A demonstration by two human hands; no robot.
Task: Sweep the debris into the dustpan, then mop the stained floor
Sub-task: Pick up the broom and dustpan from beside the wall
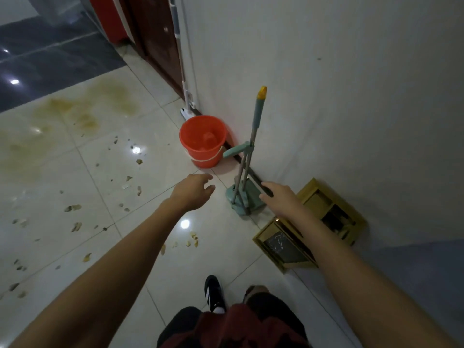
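A teal broom-and-dustpan set (244,194) stands upright against the white wall, its handle topped by a yellow cap (262,92). My left hand (193,190) reaches out, fingers relaxed, a little left of the set and holding nothing. My right hand (281,199) is stretched beside the dustpan base, fingers straight, empty. Several scraps of debris (75,207) lie scattered over the glossy white tiles on the left. A yellowish-brown stain (82,114) spreads across the floor farther back. A white flat mop (187,106) leans against the wall behind an orange bucket (203,140).
A gold-framed vent or box (308,227) sits at the wall base by my right forearm. A dark wooden door (153,38) and red panel are at the back. Dark tiles (45,61) begin at far left. My black shoe (213,293) is on the floor below.
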